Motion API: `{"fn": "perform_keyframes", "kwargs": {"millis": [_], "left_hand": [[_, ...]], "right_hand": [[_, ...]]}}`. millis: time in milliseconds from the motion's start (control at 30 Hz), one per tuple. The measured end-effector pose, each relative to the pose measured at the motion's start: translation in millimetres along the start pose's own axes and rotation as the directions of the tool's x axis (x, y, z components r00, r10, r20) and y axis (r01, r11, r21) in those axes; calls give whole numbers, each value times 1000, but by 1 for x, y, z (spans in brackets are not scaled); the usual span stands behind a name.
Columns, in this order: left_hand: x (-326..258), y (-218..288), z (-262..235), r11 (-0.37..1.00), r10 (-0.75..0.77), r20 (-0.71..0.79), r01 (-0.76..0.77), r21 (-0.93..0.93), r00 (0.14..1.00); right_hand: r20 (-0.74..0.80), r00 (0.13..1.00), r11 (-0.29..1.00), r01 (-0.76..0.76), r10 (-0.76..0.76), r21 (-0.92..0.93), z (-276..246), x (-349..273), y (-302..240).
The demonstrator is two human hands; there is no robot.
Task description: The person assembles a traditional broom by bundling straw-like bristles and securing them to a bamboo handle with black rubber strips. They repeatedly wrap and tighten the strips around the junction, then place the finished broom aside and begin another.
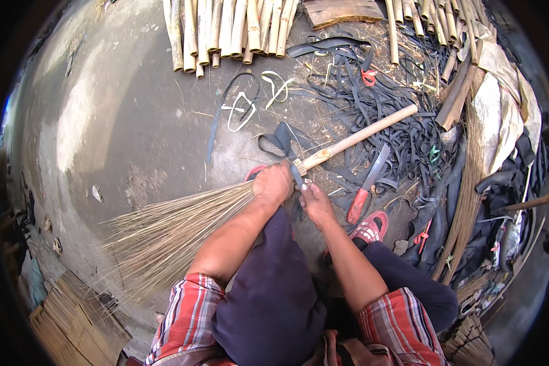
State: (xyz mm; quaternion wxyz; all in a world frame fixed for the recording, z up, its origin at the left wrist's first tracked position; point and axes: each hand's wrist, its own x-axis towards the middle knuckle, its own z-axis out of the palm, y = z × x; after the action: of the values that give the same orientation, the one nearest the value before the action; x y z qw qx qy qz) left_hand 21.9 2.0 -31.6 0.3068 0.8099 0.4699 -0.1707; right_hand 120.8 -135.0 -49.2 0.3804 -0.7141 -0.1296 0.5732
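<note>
A broom of thin, pale stiff bristles [183,222] lies across my knees, its bristles fanning to the lower left. Its bamboo handle [366,135] points to the upper right. My left hand [273,183] is wrapped round the bound head of the broom. Close beside it, my right hand [316,204] pinches a dark rubber strip [296,174] that passes round the broom where bristles meet handle. A loop of dark strip [277,141] rises just beyond my left hand. Right of my right hand, a knife [372,174] with a red handle lies on the ground.
Cut bamboo poles [229,27] lie at the far side, with more at the far right. A tangled heap of dark rubber strips [384,104] spreads beyond the handle. Bundled bristles [466,195] lie on the right, near a pale sack [500,97]. A woven mat [73,323] is at lower left.
</note>
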Motion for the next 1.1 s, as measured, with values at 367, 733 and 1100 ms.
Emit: {"fn": "perform_keyframes", "kwargs": {"millis": [367, 733, 1100], "left_hand": [[-30, 5, -65, 929, 240, 250, -148, -338, 938], [-20, 2, -62, 833, 385, 446, -96, -546, 808], [-15, 18, -1, 998, 34, 85, -30, -51, 996]], "right_hand": [[22, 978, 810, 184, -207, -556, -39, -4, 27], [214, 759, 506, 587, -615, -632, -52, -1, -65], [44, 967, 686, 209, -250, -697, -14, 33, -105]]}}
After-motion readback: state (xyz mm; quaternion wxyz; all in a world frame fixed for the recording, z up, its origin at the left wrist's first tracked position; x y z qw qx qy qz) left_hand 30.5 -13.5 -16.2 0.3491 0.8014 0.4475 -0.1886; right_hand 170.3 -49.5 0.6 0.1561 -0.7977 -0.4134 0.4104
